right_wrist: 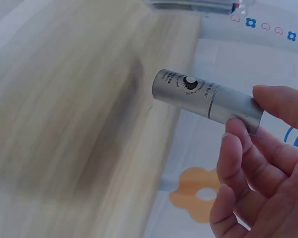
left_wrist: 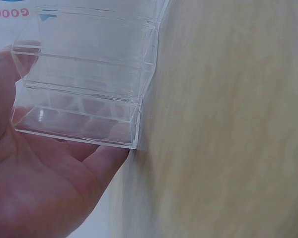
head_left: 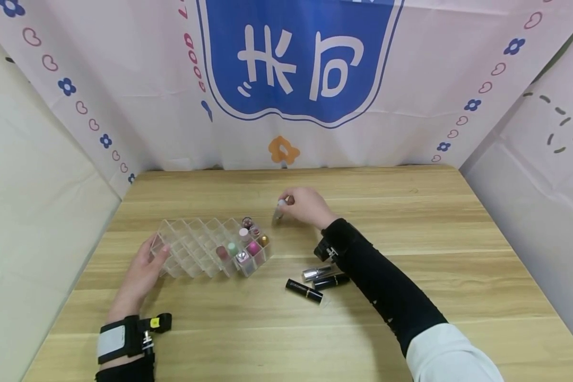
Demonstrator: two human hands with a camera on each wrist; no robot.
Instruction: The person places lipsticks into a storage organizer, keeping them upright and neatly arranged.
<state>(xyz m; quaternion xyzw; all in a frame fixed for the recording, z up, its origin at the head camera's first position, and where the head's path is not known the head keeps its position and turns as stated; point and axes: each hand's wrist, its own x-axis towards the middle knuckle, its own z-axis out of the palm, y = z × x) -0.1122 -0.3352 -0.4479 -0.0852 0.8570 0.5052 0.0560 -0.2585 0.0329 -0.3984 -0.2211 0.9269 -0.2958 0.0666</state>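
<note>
My left hand [head_left: 140,270] grips the left end of a clear lipstick organizer [head_left: 186,246], thumb on the near side and fingers round the far side. In the left wrist view, the organizer's transparent wall [left_wrist: 79,116] lies against the palm and fingers. Several small cosmetics, among them a pink-capped tube [head_left: 253,248] and a green-capped one [head_left: 232,248], stand in the organizer's right-hand compartments. Just beyond that end, my right hand [head_left: 307,206] pinches a silver cosmetic tube [right_wrist: 206,99] by one end, between thumb and fingertips. Dark printing and an eye picture mark the tube's side.
Two black lipstick tubes [head_left: 304,291] and a silver tube [head_left: 317,272] lie on the wooden table [head_left: 248,334], near my right forearm. A printed cloth [head_left: 162,106] hangs behind the table's back edge. White cloth stands at both sides.
</note>
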